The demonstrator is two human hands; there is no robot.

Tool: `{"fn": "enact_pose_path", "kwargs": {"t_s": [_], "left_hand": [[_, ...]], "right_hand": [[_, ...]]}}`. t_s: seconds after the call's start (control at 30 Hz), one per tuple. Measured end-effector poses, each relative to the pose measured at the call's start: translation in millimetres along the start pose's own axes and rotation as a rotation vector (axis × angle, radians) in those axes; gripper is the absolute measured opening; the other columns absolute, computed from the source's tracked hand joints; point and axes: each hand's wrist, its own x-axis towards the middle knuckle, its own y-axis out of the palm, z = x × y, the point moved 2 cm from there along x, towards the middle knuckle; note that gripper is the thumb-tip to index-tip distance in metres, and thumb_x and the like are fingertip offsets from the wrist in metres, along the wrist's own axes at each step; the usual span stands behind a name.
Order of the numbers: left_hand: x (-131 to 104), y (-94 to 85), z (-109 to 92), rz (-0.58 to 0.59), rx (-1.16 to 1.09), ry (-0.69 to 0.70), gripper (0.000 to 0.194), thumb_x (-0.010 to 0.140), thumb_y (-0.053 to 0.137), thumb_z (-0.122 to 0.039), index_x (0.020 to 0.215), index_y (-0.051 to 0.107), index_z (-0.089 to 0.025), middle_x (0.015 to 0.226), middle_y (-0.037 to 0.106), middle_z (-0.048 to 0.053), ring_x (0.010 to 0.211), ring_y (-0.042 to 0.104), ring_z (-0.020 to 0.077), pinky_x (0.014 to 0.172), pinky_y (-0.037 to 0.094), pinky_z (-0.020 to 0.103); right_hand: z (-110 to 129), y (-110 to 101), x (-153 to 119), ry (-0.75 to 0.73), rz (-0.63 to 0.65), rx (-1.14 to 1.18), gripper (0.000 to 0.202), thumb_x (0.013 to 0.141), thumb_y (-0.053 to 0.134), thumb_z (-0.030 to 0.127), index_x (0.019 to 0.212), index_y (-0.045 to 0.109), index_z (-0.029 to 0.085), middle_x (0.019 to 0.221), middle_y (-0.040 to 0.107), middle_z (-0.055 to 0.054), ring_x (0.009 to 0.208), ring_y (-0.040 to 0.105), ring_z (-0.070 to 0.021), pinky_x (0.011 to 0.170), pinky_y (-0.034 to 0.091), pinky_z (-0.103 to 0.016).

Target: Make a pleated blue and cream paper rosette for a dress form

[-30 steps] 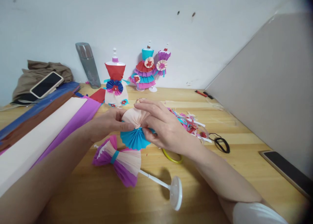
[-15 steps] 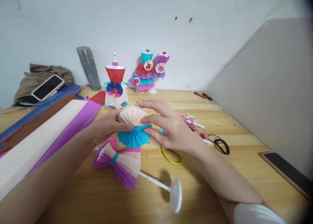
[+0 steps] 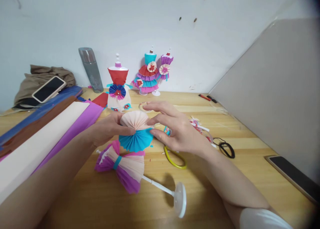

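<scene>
My left hand (image 3: 110,127) pinches a pleated paper rosette (image 3: 136,140), its thumb lying over the centre. The rosette's upper half is pale pink and its lower half is bright blue. At its right edge, my right hand (image 3: 175,127) holds the paper between thumb and index finger, the other fingers raised. Just below, a small dress form (image 3: 130,170) lies on its side on the table. It wears a purple and pale pink paper dress with a blue waistband, and its white stand points to the right.
Dressed forms (image 3: 118,79) stand against the wall beside a grey bottle (image 3: 91,70). Paper sheets (image 3: 50,139) lie at left, near a phone (image 3: 49,89) on brown cloth. Scissors with a yellow handle (image 3: 175,159), paper scraps (image 3: 200,125), a black hair tie (image 3: 227,150) and another phone (image 3: 295,175) are to the right.
My right hand has shifted slightly right, along the rosette's right edge. The rosette has tilted and moved slightly left in my left hand.
</scene>
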Motion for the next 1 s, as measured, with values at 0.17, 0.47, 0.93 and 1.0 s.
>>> {"fn": "enact_pose_path", "kwargs": {"t_s": [0.17, 0.47, 0.93, 1.0], "left_hand": [[0.8, -0.6, -0.9, -0.047, -0.070, -0.008, 0.042, 0.064, 0.085, -0.024, 0.103, 0.072, -0.015, 0.095, 0.076, 0.007, 0.083, 0.068, 0.0201, 0.077, 0.053, 0.030], [1.0, 0.3, -3.2, -0.103, -0.048, 0.015, 0.043, 0.062, 0.087, -0.031, 0.098, 0.073, -0.013, 0.085, 0.075, 0.008, 0.076, 0.067, 0.0192, 0.070, 0.053, 0.028], [2.5, 2.9, -0.1, -0.127, -0.082, 0.033, 0.051, 0.059, 0.088, -0.034, 0.101, 0.072, -0.011, 0.091, 0.075, 0.010, 0.079, 0.068, 0.0204, 0.069, 0.053, 0.028], [2.3, 3.6, -0.4, -0.119, -0.081, 0.034, 0.048, 0.059, 0.088, -0.033, 0.099, 0.073, -0.011, 0.087, 0.075, 0.009, 0.075, 0.067, 0.0189, 0.067, 0.053, 0.027]], "right_hand": [[-1.0, -5.0, -0.5, -0.021, -0.038, -0.024, 0.007, 0.089, 0.059, 0.019, 0.096, 0.059, 0.019, 0.129, 0.059, -0.018, 0.126, 0.054, -0.0273, 0.101, 0.049, -0.050], [-1.6, -7.3, 0.5, 0.184, -0.130, -0.023, 0.009, 0.086, 0.060, 0.022, 0.079, 0.055, 0.020, 0.111, 0.065, -0.013, 0.110, 0.062, -0.0251, 0.089, 0.051, -0.043], [2.3, 7.1, 2.6, 0.412, -0.126, 0.151, 0.009, 0.080, 0.065, 0.016, 0.073, 0.059, 0.018, 0.069, 0.066, 0.001, 0.063, 0.061, -0.0120, 0.061, 0.045, -0.024], [3.5, 6.8, 2.6, 0.404, -0.128, 0.139, 0.012, 0.082, 0.063, 0.015, 0.070, 0.059, 0.018, 0.066, 0.066, 0.001, 0.060, 0.060, -0.0113, 0.059, 0.044, -0.023]]}}
